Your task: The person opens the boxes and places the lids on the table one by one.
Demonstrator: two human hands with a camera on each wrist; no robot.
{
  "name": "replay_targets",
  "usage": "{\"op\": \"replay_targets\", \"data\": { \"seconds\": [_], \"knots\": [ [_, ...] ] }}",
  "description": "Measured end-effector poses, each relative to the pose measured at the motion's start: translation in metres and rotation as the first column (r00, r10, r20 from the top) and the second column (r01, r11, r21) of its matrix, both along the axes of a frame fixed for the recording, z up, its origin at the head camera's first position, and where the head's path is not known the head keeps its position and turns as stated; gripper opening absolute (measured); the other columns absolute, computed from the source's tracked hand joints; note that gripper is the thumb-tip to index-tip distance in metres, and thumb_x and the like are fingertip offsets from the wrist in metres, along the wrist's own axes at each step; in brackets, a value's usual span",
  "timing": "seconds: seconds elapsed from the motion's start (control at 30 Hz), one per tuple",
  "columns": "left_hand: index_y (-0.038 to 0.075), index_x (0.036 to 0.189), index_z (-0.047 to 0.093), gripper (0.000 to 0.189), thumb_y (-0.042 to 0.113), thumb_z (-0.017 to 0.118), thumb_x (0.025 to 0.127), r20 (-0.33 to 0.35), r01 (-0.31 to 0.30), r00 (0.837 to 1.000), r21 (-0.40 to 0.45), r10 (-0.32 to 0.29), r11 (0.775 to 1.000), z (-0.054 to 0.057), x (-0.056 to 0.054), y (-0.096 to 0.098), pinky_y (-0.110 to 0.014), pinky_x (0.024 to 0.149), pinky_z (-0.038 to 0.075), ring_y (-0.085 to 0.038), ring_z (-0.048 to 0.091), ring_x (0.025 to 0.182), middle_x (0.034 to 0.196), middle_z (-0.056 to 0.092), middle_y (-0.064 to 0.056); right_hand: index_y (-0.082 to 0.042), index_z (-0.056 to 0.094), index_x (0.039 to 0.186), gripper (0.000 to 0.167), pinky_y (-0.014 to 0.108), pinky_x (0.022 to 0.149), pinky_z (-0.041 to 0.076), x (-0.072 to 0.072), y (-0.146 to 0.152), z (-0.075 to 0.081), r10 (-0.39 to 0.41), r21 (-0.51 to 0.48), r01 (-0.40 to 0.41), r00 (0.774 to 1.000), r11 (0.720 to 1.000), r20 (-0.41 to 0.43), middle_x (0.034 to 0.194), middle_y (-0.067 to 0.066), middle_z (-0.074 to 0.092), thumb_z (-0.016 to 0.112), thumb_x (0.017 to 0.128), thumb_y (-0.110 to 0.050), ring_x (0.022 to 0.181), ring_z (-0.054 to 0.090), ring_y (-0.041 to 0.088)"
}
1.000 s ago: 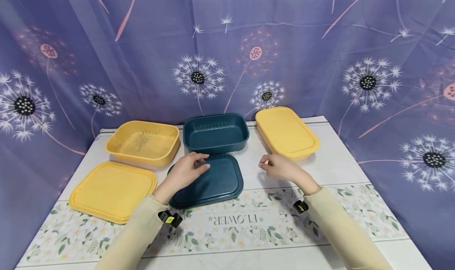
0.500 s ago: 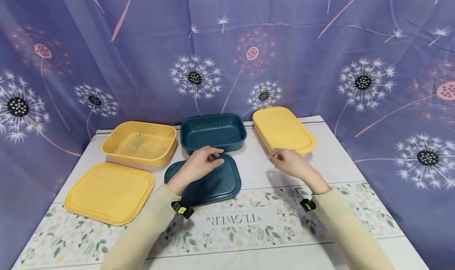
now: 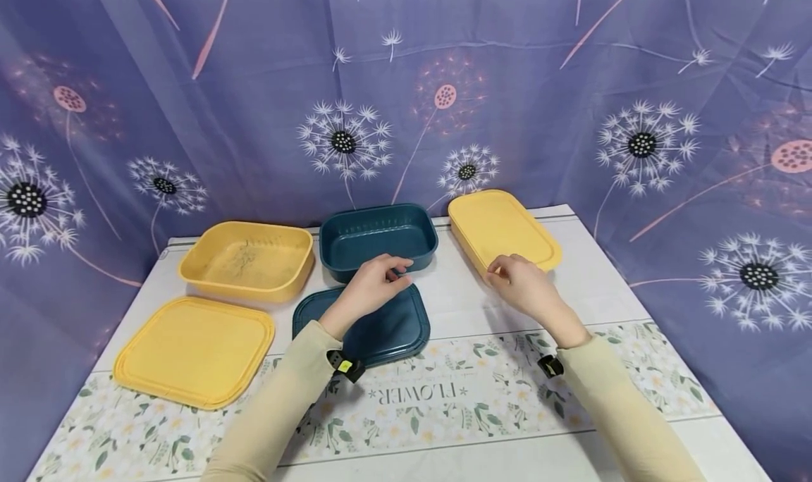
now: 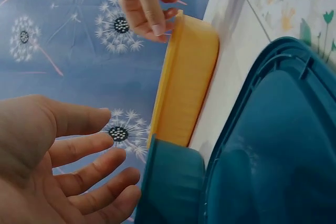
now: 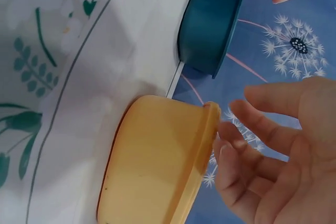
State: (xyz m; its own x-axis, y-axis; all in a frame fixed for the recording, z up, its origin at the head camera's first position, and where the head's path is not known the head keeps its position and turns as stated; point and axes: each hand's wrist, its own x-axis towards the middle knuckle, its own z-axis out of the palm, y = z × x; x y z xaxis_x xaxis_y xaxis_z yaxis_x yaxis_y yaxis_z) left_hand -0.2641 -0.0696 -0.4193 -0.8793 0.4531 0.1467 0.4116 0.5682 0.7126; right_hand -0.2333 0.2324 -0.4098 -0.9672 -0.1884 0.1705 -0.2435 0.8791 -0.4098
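Over the dark teal lid [image 3: 390,337] hovers my left hand [image 3: 371,288], fingers relaxed and holding nothing. Just behind that lid stands an open dark teal food container [image 3: 339,269]. My right hand [image 3: 526,292] is at the near end of a yellow container [image 3: 497,221] with its yellow lid on. In the right wrist view, loosely bent fingertips [image 5: 223,129] come right at the lid's edge without gripping it. The left wrist view shows the left palm with spread fingers [image 4: 94,145] beside the teal container [image 4: 173,182].
At the left, an open yellow container [image 3: 254,292] stands behind its loose yellow lid [image 3: 193,351]. The white table has a flower-print band [image 3: 415,422]. A purple dandelion curtain [image 3: 266,80] borders the table at the back and sides. Both wrists carry small black devices.
Both hands have moved rightward, the left farther over the teal lid. The right hand has come up to the near edge of the lidded yellow container. The containers stay in place.
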Motion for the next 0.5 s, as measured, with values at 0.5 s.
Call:
{"op": "replay_targets", "data": {
  "seconds": [0.5],
  "knots": [
    [0.006,0.134,0.066,0.037,0.019,0.067,0.099,0.003,0.028,1.000,0.003,-0.028,1.000,-0.017,-0.006,0.013,-0.036,0.078,0.056,-0.021,0.065,0.094,0.119,0.064,-0.015,0.001,0.071,0.102,0.019,0.051,0.073,0.053,-0.003,0.001,-0.018,-0.052,0.057,0.066,0.974,0.996,-0.219,0.093,0.015,0.067,0.077,0.088,-0.011,0.092,0.062,0.038]
  ]
}}
